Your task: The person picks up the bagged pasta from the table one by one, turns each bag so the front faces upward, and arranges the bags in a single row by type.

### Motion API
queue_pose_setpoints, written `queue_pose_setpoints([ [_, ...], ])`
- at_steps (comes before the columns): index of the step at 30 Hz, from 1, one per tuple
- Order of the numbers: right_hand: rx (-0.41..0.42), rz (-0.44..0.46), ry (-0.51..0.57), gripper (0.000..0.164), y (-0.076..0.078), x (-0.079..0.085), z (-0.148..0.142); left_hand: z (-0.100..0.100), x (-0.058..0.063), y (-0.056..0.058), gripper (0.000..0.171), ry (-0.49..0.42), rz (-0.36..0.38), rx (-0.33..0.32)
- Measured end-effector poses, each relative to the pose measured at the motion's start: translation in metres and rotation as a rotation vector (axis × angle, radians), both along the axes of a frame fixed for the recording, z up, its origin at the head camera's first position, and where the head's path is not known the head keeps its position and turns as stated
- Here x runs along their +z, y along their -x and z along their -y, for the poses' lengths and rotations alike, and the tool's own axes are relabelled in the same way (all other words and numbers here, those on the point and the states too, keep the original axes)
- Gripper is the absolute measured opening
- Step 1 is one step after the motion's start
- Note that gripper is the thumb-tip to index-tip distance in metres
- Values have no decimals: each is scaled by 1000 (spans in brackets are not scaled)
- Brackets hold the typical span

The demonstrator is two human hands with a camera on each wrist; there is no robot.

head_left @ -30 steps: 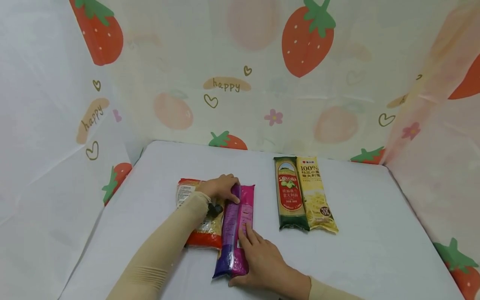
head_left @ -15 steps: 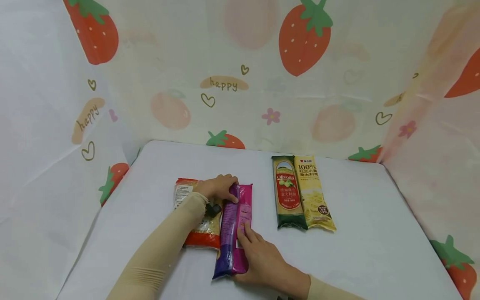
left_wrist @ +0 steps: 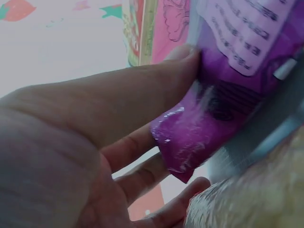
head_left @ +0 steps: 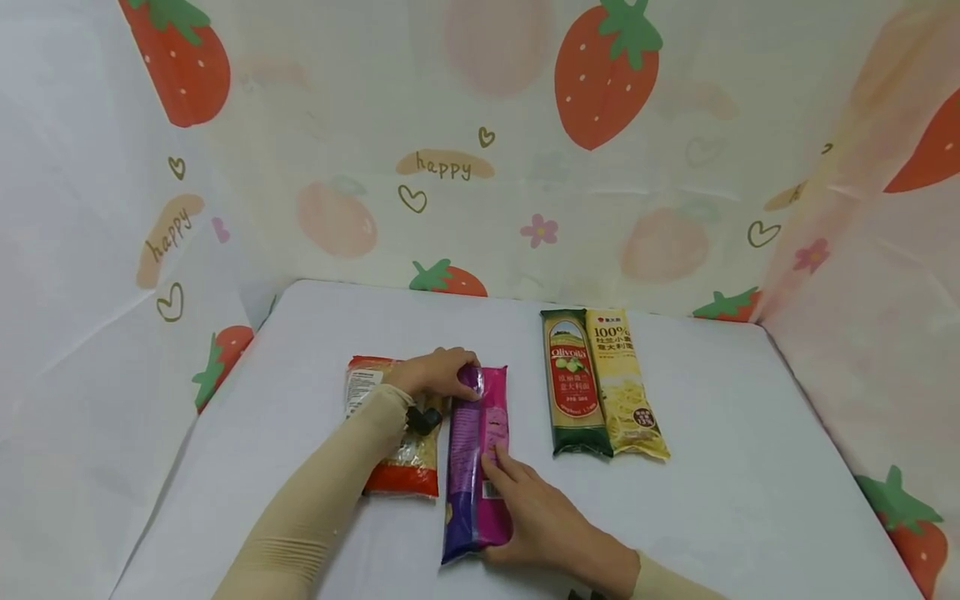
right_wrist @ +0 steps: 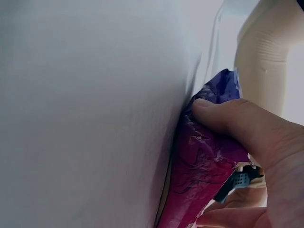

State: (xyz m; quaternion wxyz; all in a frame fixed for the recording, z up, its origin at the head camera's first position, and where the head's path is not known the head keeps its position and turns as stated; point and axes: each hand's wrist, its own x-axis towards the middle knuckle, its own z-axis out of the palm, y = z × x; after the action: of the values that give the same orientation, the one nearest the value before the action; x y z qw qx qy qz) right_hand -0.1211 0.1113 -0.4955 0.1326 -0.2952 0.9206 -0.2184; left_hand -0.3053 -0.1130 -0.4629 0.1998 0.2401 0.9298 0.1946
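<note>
A long purple-and-pink food packet [head_left: 467, 467] lies lengthwise on the white table, its printed back and barcode facing up. At its far end my left hand [head_left: 433, 372] grips it; in the left wrist view the thumb lies along the purple film [left_wrist: 228, 85], fingers on the other side. Lower down, my right hand [head_left: 543, 512] holds the near part between thumb and fingers, the thumb by the dark blue end in the right wrist view. Left of the packet is a red-and-clear bag [head_left: 402, 479] of pale food, partly hidden beneath my left hand and wrist.
Toward the back right, a green spaghetti pack [head_left: 576, 383] and a yellow pasta pack [head_left: 628, 383] lie side by side. A strawberry-print cloth [head_left: 480, 225] stands behind the table [head_left: 750, 500], with cloth walls at both sides.
Both hands have shifted the purple-and-pink packet slightly right, its near end most, so a gap shows beside the red-and-clear bag. The other two packs stay put; the head view has drifted slightly.
</note>
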Motion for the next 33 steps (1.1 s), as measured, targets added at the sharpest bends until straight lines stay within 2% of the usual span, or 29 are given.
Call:
queue_pose_setpoints([
  [4,-2,19,22,119,1,0,-5,0,-1,2,51,-48,-19,-2],
  [10,2,10,90,120,-1,0,-14,0,4,4,47,-123,-62,-52],
  [15,8,-30,127,121,-1,1,-21,4,10,5,49,-169,-37,-35],
  [20,12,-52,158,121,0,3,-23,8,16,6,49,-256,42,-6],
  [23,16,-66,174,119,0,4,-25,8,16,5,46,-373,172,15],
  [27,15,-72,186,118,0,4,-27,9,12,4,42,-535,359,77],
  [29,12,-70,197,119,0,4,-29,9,8,5,40,-573,385,93],
  [33,7,-71,241,118,2,7,-32,8,8,5,40,-607,363,100],
])
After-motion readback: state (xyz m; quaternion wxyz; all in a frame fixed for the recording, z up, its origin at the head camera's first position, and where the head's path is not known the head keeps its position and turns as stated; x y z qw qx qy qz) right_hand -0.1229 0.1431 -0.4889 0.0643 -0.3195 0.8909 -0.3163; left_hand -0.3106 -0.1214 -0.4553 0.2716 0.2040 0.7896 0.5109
